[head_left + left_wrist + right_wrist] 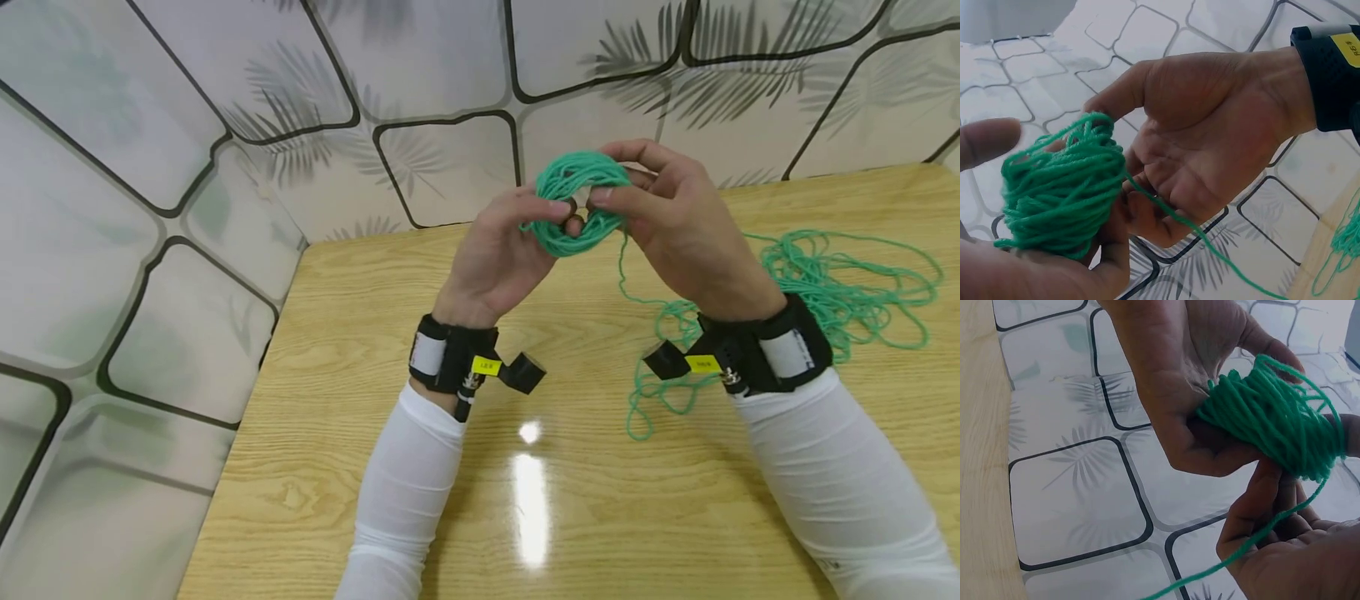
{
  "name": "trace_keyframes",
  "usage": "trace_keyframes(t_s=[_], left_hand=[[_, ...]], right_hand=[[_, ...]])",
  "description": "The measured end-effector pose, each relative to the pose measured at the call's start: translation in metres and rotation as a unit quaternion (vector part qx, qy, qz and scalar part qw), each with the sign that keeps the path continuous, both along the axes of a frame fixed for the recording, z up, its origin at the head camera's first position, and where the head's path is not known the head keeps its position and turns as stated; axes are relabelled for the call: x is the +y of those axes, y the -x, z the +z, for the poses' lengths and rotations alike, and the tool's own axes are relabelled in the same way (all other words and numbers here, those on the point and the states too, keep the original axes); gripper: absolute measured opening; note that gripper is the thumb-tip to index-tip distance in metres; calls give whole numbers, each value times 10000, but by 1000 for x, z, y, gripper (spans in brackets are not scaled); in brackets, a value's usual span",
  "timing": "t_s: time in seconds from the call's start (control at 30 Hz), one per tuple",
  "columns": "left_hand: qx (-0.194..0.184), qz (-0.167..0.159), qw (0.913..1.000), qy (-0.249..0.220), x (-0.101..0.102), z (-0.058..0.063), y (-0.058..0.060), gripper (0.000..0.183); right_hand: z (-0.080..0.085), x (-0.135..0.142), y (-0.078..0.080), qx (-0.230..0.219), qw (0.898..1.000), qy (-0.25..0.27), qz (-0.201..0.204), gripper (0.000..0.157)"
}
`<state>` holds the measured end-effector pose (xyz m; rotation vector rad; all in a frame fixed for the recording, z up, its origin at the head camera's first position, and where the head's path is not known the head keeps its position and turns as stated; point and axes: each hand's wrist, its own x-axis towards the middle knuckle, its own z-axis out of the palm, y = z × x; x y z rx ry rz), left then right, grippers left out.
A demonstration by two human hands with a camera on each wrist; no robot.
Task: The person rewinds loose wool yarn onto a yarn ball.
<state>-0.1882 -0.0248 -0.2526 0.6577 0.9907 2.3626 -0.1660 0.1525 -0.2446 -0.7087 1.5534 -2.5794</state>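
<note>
Left hand (pixel 510 250), 1: thumb and fingers curled round the left side of the green coil (pixel 558 237). Right hand (pixel 678 218), 1: thumb and fingers apparently pinching the right rim, rear fingers partly hidden. Green coil, 1: yarn, held between the 2 hands, raised above the table (pixel 360 375), centre hole visible. Strand (pixel 1194 226), 1: trailing from the coil. Loose yarn (pixel 840 287), 1 heap: on the table, right side, loops crossing. Handling note, by judgement: lay turns evenly, tension light; grip firmly without crushing the hole; draw slack gently, lest loops snag.
</note>
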Motion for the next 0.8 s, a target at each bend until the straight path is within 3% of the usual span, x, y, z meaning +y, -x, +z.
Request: trace_keyframes(t_s=[0.1, 0.2, 0.33, 0.43, 0.57, 0.77, 0.8], left_hand=[[316, 442, 9951, 823, -4, 5, -3, 15], [511, 990, 9797, 1665, -10, 10, -7, 26], [1011, 1403, 9624, 2095, -15, 15, -9, 37], [1477, 1507, 9553, 2069, -16, 15, -10, 38], [1770, 1453, 9449, 2339, -14, 16, -12, 38], [2236, 1467, 9123, 3101, -11, 15, -13, 36], [2226, 1487, 9111, 3134, -11, 15, -13, 35]], right_hand=[[0, 4, 1, 37, 9997, -219, -39, 37], [-1, 8, 4, 8, 9991, -368, -193, 36], [-1, 11, 5, -34, 9987, -435, -278, 35], [0, 10, 5, -18, 9984, -506, -255, 35], [-1, 8, 4, 91, 9978, -615, -217, 33], [0, 9, 1, 312, 9938, -1058, -131, 30], [0, 10, 1, 345, 9924, -1174, -107, 30]])
